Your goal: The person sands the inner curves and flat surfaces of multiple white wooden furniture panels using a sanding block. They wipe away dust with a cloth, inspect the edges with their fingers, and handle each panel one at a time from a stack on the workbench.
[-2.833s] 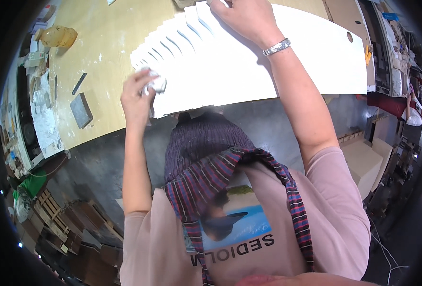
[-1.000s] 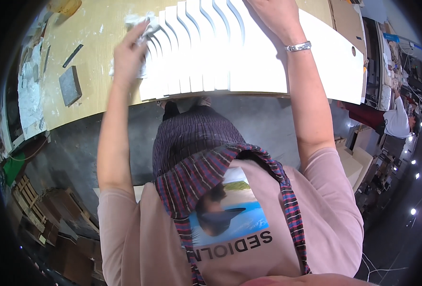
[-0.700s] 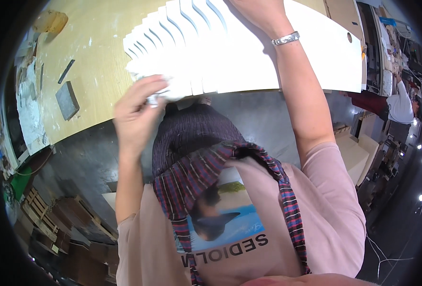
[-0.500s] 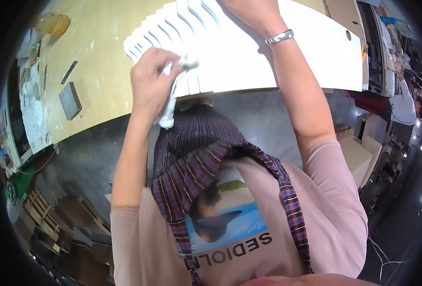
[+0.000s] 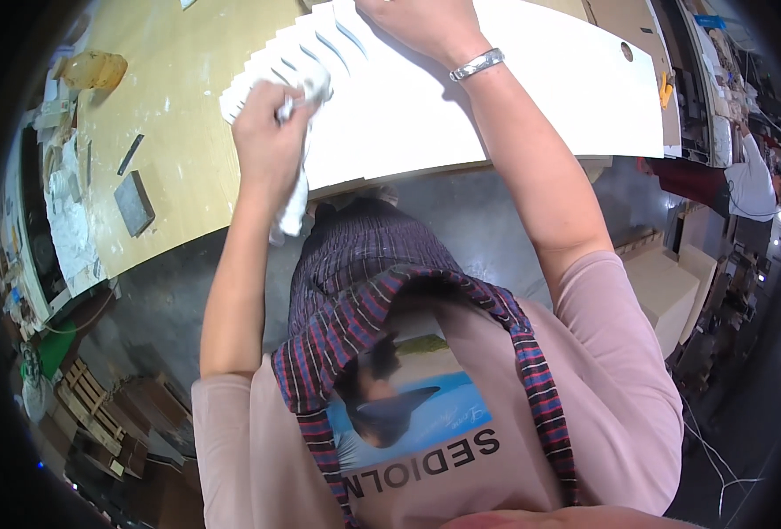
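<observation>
My left hand (image 5: 271,137) is closed around a crumpled white cloth (image 5: 294,201). One bunched part of the cloth touches the fanned edges of a layered stack of white sheets (image 5: 567,97), and a loose end hangs below my wrist. My right hand (image 5: 430,35), with a silver bracelet at the wrist, rests over the far part of the stack. The picture's upper edge cuts off its fingers. Toward the left the sheets overlap in steps, with curved dark gaps between them. Glare hides much of their surface.
The sheets lie on a pale wooden table (image 5: 174,115). At its left are a grey block (image 5: 133,204), a thin dark strip (image 5: 130,154) and an amber lump or container (image 5: 95,70). A yellow tool (image 5: 665,91) lies right of the sheets. Cardboard boxes (image 5: 664,295) stand lower right; another person (image 5: 752,181) is beyond.
My left hand has shifted slightly left and away from me with the cloth, over the stepped edges. My right hand has slid left across the sheets. The whole view has tilted a little.
</observation>
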A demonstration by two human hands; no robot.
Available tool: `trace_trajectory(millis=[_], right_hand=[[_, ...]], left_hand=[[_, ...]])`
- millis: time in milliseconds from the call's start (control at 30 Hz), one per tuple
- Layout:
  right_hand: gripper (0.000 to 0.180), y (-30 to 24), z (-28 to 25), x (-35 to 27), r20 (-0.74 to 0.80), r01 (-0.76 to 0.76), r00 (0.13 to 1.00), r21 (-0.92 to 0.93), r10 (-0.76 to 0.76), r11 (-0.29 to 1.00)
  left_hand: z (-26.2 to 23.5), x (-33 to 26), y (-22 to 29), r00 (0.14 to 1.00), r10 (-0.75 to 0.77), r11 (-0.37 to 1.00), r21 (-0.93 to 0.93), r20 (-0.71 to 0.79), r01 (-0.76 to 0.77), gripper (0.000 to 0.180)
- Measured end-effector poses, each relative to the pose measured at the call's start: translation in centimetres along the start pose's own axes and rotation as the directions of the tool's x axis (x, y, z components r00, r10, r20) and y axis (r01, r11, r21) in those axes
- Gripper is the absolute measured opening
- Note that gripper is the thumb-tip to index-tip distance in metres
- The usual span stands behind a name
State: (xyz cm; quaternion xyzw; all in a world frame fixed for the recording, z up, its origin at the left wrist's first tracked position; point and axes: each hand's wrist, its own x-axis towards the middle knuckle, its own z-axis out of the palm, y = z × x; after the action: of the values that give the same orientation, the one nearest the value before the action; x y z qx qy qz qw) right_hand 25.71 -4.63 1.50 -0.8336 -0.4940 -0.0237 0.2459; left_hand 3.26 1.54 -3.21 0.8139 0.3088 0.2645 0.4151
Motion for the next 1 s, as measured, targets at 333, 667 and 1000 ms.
trace_trajectory(millis=[333, 667, 1000], right_hand=[[0.048, -0.2, -0.2, -0.2, -0.013, 0.016, 1.0, 0.012, -0.016, 1.0], [0.047, 0.0, -0.6, -0.2, -0.016, 0.03, 0.999, 0.018, -0.029, 0.999], [0.046, 1.0, -0.6, -0.5, -0.052, -0.005, 0.999, 0.06, 0.009, 0.998]], left_hand=[[1.4, 2.7, 0.2, 0.956, 0.254, 0.954, 0.201, -0.145, -0.223, 0.009], [1.5, 6.3, -0.7, 0.958, -0.028, 0.999, 0.022, -0.287, 0.036, 0.014], [-7.8, -6.5, 1.2, 0.811, 0.001, 1.0, -0.011, 0.585, 0.007, 0.033]])
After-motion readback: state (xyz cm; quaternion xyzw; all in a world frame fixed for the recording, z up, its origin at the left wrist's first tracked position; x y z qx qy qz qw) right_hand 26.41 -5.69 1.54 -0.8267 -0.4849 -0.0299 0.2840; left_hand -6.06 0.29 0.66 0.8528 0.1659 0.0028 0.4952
